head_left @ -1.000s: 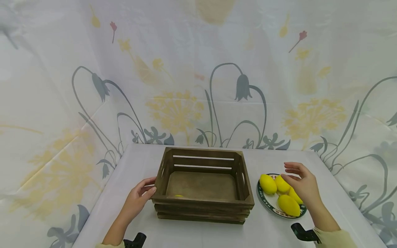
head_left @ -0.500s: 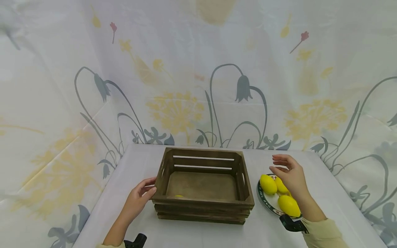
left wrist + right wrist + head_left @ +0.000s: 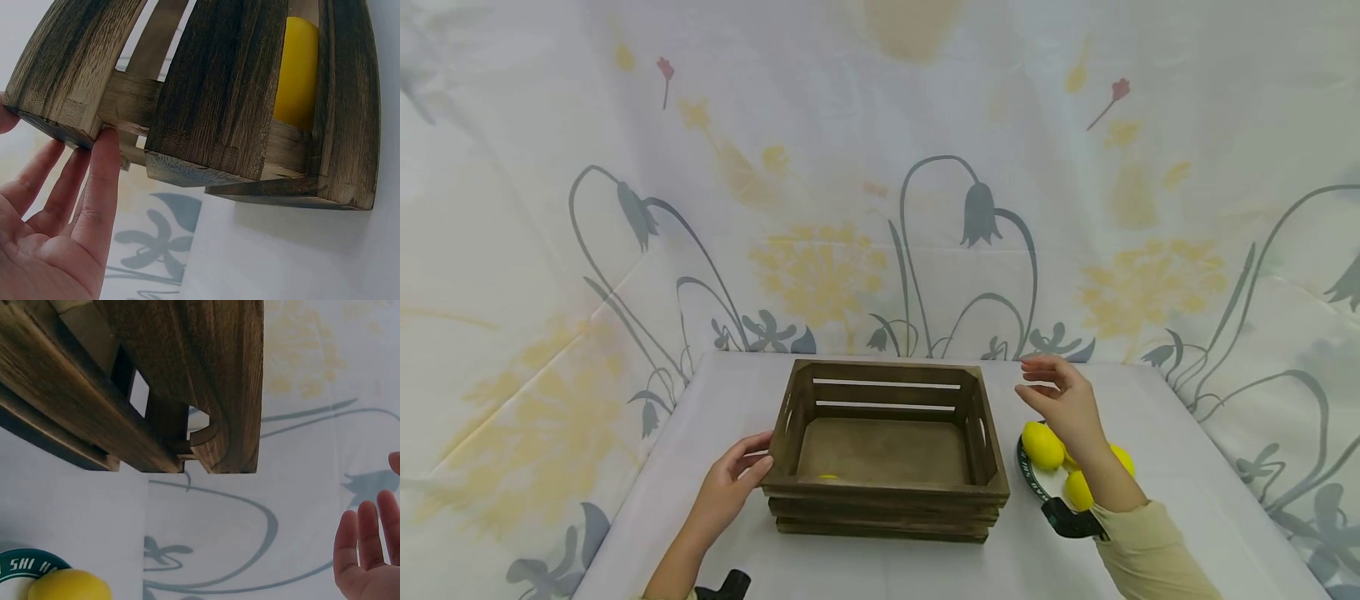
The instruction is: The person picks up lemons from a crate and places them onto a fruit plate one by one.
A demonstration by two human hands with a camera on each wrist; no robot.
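Note:
A dark brown slatted wooden crate (image 3: 887, 492) stands on the white table. My left hand (image 3: 730, 479) rests against its left end; in the left wrist view the fingers (image 3: 103, 187) lie nearly straight at the top slat's end. Inside the crate is a lemon (image 3: 297, 72), seen through the slats and mostly hidden behind the near wall in the head view. My right hand (image 3: 1067, 408) hovers with loosely bent fingers between the crate and a green-rimmed plate (image 3: 1028, 471), holding nothing. Several lemons (image 3: 1042, 446) sit on that plate, partly hidden by my right forearm.
White cloth covers the table (image 3: 887, 571). Behind and to both sides hangs a flower-printed curtain (image 3: 850, 167). A black wrist mount (image 3: 1071, 521) on my right arm overlaps the plate's near edge in the head view.
My right hand has moved left and away from me, from over the plate toward the crate's right side. The left hand stays at the crate, and the crate holds its place.

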